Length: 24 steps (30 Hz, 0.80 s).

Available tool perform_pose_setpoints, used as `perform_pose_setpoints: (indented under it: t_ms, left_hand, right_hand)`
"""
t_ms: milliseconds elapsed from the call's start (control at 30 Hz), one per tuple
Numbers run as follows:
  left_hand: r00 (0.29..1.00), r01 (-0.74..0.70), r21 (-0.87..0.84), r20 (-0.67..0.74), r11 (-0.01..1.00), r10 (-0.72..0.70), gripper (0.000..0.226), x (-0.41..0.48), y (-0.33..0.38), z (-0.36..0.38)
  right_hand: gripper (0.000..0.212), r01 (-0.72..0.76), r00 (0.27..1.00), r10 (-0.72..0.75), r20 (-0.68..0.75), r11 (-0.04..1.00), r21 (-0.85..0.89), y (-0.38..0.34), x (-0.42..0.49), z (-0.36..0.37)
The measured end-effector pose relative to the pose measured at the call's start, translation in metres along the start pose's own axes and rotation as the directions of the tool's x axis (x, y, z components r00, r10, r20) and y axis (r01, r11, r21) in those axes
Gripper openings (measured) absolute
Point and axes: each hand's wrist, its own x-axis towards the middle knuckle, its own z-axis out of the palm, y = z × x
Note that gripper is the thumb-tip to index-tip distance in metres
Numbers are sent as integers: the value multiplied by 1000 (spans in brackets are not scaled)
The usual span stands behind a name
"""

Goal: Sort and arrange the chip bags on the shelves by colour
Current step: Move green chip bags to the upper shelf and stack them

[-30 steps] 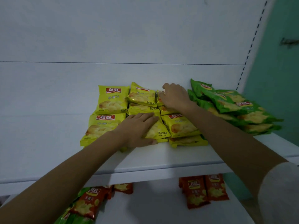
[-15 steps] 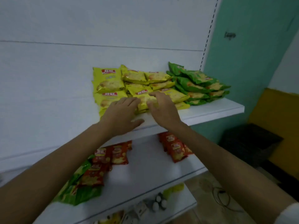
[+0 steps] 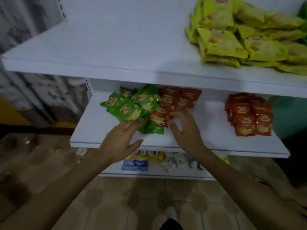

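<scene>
Left hand (image 3: 120, 141): fingers straight, thumb splayed out, fingertips at the front edge of the heap of green foil chip bags (image 3: 131, 107). Nothing pinched.
Right hand (image 3: 184, 130): fingers bent, tips on the loose red foil chip bags (image 3: 176, 100), thumb held apart below them. Can't tell whether it has a hold.

Both piles sit left of centre on the white middle shelf (image 3: 207, 143), touching and partly overlapping where they meet.
- Green bags lie flat at mixed angles. The front one's long axis runs diagonally, with its logo end toward upper left.
- A red bag lies on a green one at the seam, right in front of the right fingers.
- Loose red bags are skewed, with their long axes roughly front to back.

The neat stack of red chip bags (image 3: 249, 118) at frame right is well apart, in squared rows with logos toward the shelf back.
The yellow foil chip bags (image 3: 232, 39) are overlapped flat on the white upper shelf (image 3: 108, 52), at the upper right of frame.

On the bottom shelf under the hands are a blue box (image 3: 134, 164) and small white packs (image 3: 172, 161). Patterned floor tiles (image 3: 149, 200) lie below.

Every bag carries a red logo patch. The characters are too blurred to read, and so is the writing on the blue box.
</scene>
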Motion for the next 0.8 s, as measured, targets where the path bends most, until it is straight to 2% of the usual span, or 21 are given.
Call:
perform_pose_setpoints:
  t_ms: [100, 200, 233, 367, 533, 600, 667, 733, 800]
  left_hand:
    - [964, 238, -34, 130, 971, -232, 65, -46, -33, 30]
    - [917, 361, -62, 205, 930, -342, 67, -66, -44, 59]
    - [902, 395, -83, 224, 915, -369, 63, -65, -46, 70]
    - [814, 578, -260, 250, 773, -524, 55, -42, -57, 114]
    - [607, 751, -515, 292, 413, -739, 51, 15, -69, 162]
    - [531, 752, -608, 333, 253, -779, 51, 33, -72, 178]
    - [457, 746, -655, 370, 122, -809, 52, 47, -78, 189]
    - [392, 755, -653, 374, 62, -840, 52, 56, -87, 198]
    - [347, 761, -648, 363, 33, -865, 53, 63, -94, 206]
  right_hand:
    - [29, -125, 982, 118, 146, 991, 40, 20, -10, 48]
    - [33, -278, 933, 271, 237, 961, -6, 45, -9, 79]
    - [34, -288, 926, 287, 245, 957, -33, 56, -6, 87]
    - [40, -104, 935, 137, 327, 988, -116, 89, 12, 117]
    - [44, 210, 880, -95, 465, 957, -202, 114, 52, 174]
    - [53, 267, 827, -101, 554, 937, -227, 128, 72, 195]
    - [71, 282, 808, -70, 584, 918, -279, 147, 82, 210]
    - [92, 250, 829, -20, 559, 907, -338, 169, 81, 213]
    - [98, 226, 834, 18, 551, 900, -372, 192, 75, 206]
